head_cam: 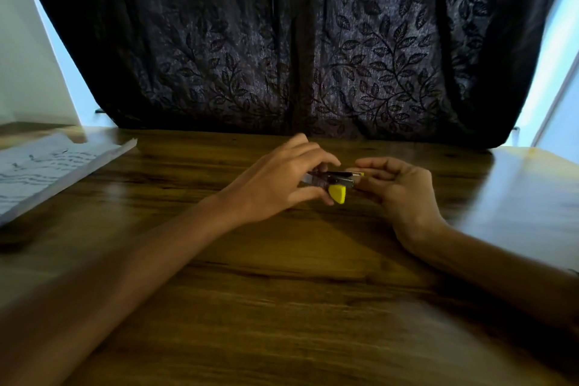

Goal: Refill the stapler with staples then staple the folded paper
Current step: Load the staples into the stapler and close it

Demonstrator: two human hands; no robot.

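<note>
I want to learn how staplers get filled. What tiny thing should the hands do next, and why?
Probably slide the staples fully into the stapler and close it. The left hand grips the small yellow stapler while the right hand pinches at its end, so loading looks unfinished. The paper lies apart at the table's left edge, unstapled.

A dark wooden surface [282, 291] with a clear grain and a glossy finish filled the lower part of the view, and pale light was reflected on its right side. Behind its far edge hung a dark, almost black curtain [282, 41] with a woven pattern of leaves and branches, falling in soft vertical folds. At both sides of the curtain a bright strip of window light was visible. A pale plain wall [22, 56] stood at the far left, next to the curtain.
</note>
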